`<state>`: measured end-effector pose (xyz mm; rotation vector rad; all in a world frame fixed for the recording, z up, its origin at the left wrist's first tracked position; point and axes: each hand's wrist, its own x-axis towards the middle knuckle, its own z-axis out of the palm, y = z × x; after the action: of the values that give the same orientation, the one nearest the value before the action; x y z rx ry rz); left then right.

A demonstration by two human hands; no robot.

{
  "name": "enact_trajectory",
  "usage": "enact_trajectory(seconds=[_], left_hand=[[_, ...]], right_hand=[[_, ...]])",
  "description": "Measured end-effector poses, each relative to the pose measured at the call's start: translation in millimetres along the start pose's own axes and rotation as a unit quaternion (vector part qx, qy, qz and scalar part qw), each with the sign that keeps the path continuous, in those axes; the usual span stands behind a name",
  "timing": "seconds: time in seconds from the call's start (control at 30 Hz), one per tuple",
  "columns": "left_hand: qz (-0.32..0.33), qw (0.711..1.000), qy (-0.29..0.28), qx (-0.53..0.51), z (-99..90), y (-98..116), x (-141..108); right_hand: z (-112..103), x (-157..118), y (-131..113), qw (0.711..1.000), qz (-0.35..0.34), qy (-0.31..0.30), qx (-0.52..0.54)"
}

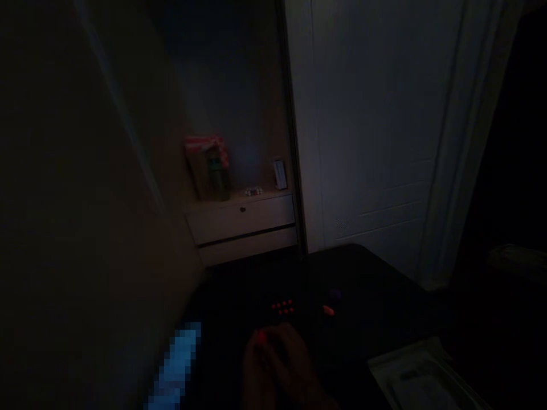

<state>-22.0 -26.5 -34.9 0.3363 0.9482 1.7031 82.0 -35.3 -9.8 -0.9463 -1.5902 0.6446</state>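
Observation:
The view is very dark. My left hand [257, 373] and my right hand [293, 361] are close together at the bottom centre, over a black table [371, 330]. Between their fingertips shows a small red object [261, 337], too dim to name; which hand grips it is unclear. Just beyond them, several small red dots [285, 307] lie in two rows on the table. To their right are an orange piece [328, 310] and a dark purple piece [335, 295].
A clear packet [421, 376] lies at the lower right. At the lower left is a pixelated bluish shape [174, 367]. Behind the table stand a drawer unit [265, 212] holding a bag [197, 168] and green bottle [219, 179], and a white door [367, 125].

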Motion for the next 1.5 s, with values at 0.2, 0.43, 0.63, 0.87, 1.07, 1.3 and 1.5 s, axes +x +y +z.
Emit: enact_trajectory(seconds=[0.2,0.43,0.63,0.87,1.07,1.3,1.5], left_hand=[[0.017,0.996,0.011,0.09,-2.6,-12,10],[0.067,0.986,-0.008,0.15,-6.7,-15,17],[0.103,0.98,-0.027,0.17,-8.8,-15,14],[0.091,0.984,-0.009,0.154,-9.9,-5,7],[0.087,0.978,0.006,0.188,7.0,-2,0],[0.214,0.858,-0.081,0.46,-0.4,20,-7],[0.238,0.828,-0.116,0.495,-16.9,23,7]], right_hand=[[0,0,-3,1.0,0.03,-0.001,0.004],[0,0,1,0.999,0.046,0.01,0.012],[-2,1,-2,0.998,0.044,0.017,0.045],[-3,2,-4,0.998,0.046,0.016,0.049],[-3,1,0,0.996,0.062,0.019,0.061],[-3,-1,9,0.997,0.067,0.032,0.037],[-3,2,11,0.999,0.037,0.002,0.011]])
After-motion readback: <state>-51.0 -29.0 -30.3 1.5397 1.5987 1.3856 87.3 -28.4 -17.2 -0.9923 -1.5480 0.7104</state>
